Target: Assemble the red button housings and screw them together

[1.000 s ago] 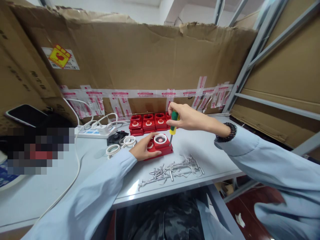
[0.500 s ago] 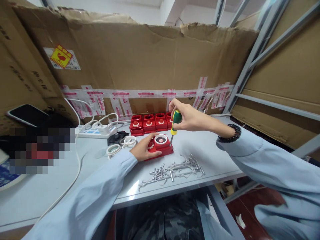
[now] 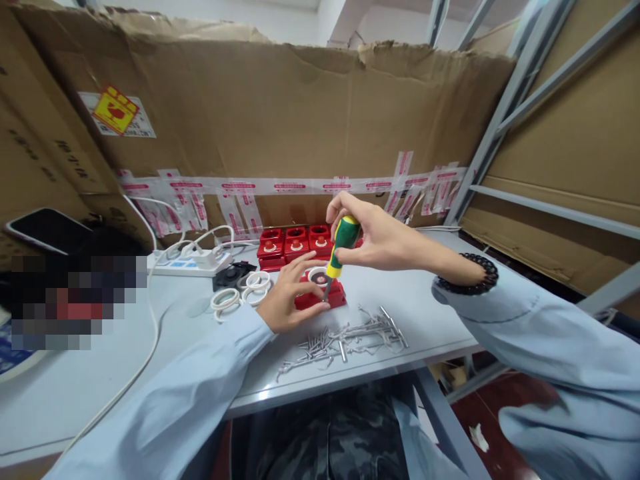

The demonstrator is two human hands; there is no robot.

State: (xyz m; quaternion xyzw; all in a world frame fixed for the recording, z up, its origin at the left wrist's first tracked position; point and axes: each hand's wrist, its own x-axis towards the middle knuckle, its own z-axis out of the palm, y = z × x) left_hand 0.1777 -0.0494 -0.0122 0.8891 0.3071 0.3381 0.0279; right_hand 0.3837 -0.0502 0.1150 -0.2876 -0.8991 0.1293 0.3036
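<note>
Right hand (image 3: pixel 369 231) wrapped round screwdriver (image 3: pixel 345 239), thumb and curled fingers gripping handle, shaft slanting down and left. Left hand (image 3: pixel 289 297): thumb and forefinger close about screwdriver tip, other fingers spread; cannot tell whether they pinch anything. Red unit (image 3: pixel 338 294) below tip, mid-table, partly hidden by left hand. Screws (image 3: pixel 316 343) strewn near. White rings (image 3: pixel 257 281) left, beside black part (image 3: pixel 231 275). Red row (image 3: pixel 297 247) far, before cardboard (image 3: pixel 290 113). Power strip (image 3: pixel 200 265) far left.
</note>
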